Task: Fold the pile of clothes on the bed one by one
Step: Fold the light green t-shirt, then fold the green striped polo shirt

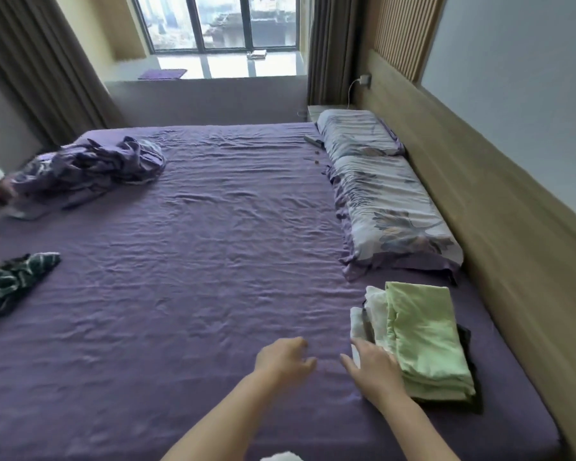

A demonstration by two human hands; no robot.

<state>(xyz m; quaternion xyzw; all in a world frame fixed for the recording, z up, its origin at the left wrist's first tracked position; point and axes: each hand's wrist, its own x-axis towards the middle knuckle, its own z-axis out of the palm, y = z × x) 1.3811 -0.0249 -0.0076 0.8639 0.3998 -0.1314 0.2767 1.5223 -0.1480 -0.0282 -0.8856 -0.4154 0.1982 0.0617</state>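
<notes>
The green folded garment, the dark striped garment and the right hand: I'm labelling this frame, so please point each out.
green folded garment (423,331), head view, middle of top face.
dark striped garment (14,281), head view, crumpled middle.
right hand (376,371), head view, back of hand.

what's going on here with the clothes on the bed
A person is folding laundry on a purple bed. A folded stack with a light green piece on top sits at the near right, below the pillows. The right hand rests against the stack's left edge; the left hand hovers empty over the sheet beside it. Still unfolded: a crumpled purple patterned heap at the far left and a dark green patterned garment at the left edge.
</notes>
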